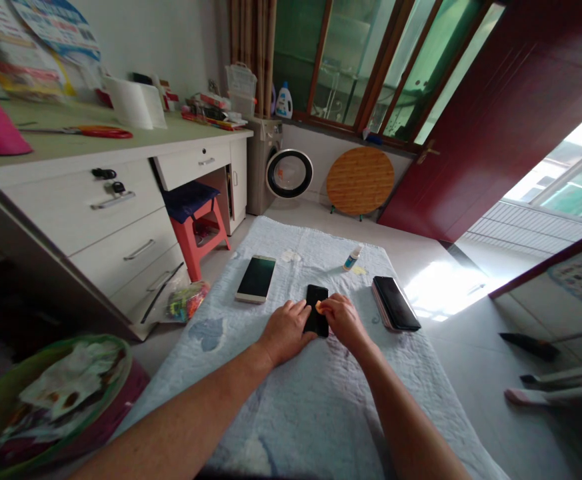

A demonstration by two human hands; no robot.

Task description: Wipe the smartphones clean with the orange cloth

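Observation:
A small black phone [316,298] lies face up in the middle of a pale blue cloth [291,400] spread on the floor. My left hand [285,328] rests on the phone's left edge, fingers curled against it. My right hand [341,318] is at the phone's right side, its fingers pinched on a small orange piece [319,307] pressed to the screen. A gold-framed phone [256,277] lies to the left, and a dark phone stacked on another [395,303] lies to the right. A small spray bottle [351,259] lies further back beside a yellow scrap [359,270].
A white desk with drawers [121,220] stands on the left with a red stool [198,227] under it. A green basin of scraps [45,400] sits at front left. A washing machine [275,170] and a round wooden board [359,180] are at the back; a red door [495,120] is on the right.

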